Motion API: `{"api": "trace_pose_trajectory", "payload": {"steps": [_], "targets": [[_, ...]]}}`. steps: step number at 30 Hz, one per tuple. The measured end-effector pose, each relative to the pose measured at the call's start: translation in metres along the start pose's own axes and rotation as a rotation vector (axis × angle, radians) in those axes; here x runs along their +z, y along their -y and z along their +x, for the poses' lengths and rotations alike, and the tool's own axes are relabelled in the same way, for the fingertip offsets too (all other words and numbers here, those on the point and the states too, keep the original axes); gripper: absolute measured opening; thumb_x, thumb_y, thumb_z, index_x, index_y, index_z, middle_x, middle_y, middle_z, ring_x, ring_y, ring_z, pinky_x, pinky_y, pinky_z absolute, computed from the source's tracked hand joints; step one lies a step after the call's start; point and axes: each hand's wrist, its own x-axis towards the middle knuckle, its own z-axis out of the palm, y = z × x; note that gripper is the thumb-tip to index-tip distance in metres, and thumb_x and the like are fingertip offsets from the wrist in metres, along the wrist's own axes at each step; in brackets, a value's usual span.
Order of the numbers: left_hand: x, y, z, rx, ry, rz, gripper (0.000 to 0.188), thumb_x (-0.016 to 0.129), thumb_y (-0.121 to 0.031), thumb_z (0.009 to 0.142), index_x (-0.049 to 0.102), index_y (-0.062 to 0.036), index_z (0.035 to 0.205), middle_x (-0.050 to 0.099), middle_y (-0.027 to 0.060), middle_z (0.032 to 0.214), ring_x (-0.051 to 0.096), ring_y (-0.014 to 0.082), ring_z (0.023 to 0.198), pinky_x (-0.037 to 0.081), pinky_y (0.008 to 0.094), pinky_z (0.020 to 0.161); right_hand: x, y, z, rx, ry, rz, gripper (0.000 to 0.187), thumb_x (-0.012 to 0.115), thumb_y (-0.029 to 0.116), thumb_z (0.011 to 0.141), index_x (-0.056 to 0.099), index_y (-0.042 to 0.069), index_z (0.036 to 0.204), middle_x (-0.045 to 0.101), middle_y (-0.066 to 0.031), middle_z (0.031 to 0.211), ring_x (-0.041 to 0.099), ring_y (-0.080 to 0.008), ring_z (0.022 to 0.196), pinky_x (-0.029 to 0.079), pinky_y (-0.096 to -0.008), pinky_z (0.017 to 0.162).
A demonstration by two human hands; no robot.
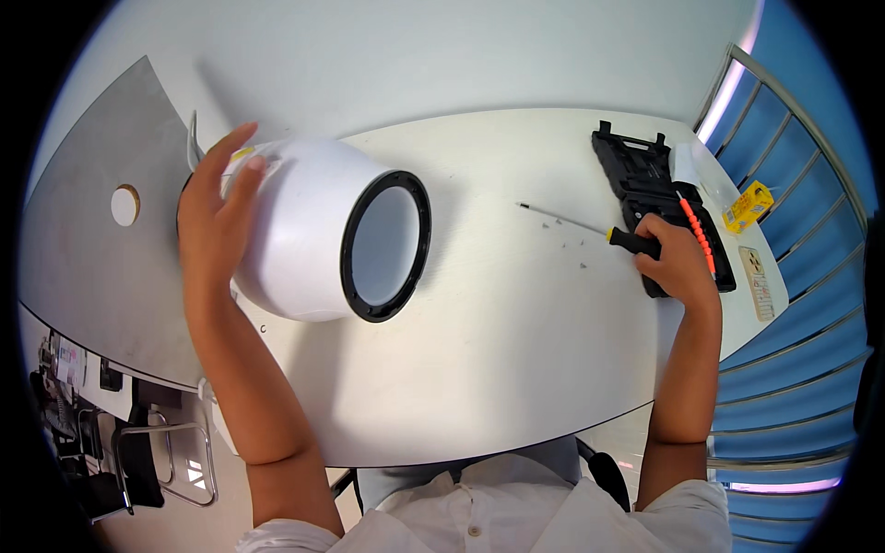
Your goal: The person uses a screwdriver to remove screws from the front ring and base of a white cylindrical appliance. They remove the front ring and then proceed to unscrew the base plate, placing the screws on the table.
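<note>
A white, rounded appliance housing (300, 230) lies on its side on the left part of the table, its black-ringed end facing right. My left hand (217, 207) rests against the housing's left end, fingers stretched and apart. On the right, my right hand (678, 258) grips the black handle of a long screwdriver (631, 241). The thin shaft points left across the tabletop, and its tip is apart from the housing. Several small screws (583, 265) lie scattered just below the shaft. Beneath and beside my right hand sits an opened black tool case (636, 166), partly covered by the hand.
An orange flexible shaft (698, 230) lies across the tool case. Behind it stands a small yellow box (748, 206); a beige card-like piece (757, 284) is nearer. A metal railing (802, 157) borders the right side. A grey tabletop (92, 267) with a round white disc (125, 205) adjoins at left.
</note>
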Motion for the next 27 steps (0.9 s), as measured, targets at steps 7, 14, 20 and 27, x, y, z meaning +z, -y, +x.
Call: {"api": "trace_pose_trajectory", "payload": {"steps": [7,14,20,27], "targets": [[0.014,-0.113,-0.08,0.488,0.303,-0.482,0.025,0.067,-0.008,0.082,0.066,-0.0029,0.106,0.067,0.0119,0.106,0.065,0.0263,0.091,0.051,0.0334,0.082,-0.016,-0.021,-0.008,-0.077,0.05,0.051,0.021,0.067,0.005,0.066,0.057,0.004,0.085,0.06,-0.013,0.075,0.057,-0.0292,0.073,0.043,-0.0373,0.064],[0.177,-0.099,-0.089,0.262,0.549,0.067,0.022,0.072,-0.009,0.08,0.067,-0.0095,0.102,0.059,0.0052,0.092,0.062,0.0228,0.081,0.051,0.0358,0.067,-0.024,-0.03,-0.013,-0.111,0.049,0.038,0.021,0.069,0.006,0.065,0.061,0.006,0.084,0.061,-0.0092,0.077,0.055,-0.0274,0.082,0.044,-0.0377,0.067],[0.208,-0.102,-0.088,0.333,0.634,0.186,0.015,0.074,-0.012,0.079,0.069,-0.0101,0.093,0.058,0.0045,0.091,0.061,0.0229,0.083,0.051,0.0363,0.067,-0.024,-0.036,-0.014,-0.048,0.042,0.092,0.021,0.069,0.006,0.067,0.061,0.005,0.086,0.063,-0.0107,0.078,0.058,-0.0272,0.074,0.045,-0.037,0.062],[0.238,-0.091,-0.089,0.356,0.603,0.259,0.006,0.073,-0.012,0.078,0.069,-0.0092,0.081,0.058,0.0044,0.085,0.061,0.0236,0.082,0.051,0.0377,0.064,-0.024,-0.041,-0.011,0.037,0.063,0.097,0.023,0.07,0.008,0.068,0.06,0.006,0.089,0.063,-0.0101,0.081,0.059,-0.0269,0.074,0.046,-0.0361,0.065]]}}
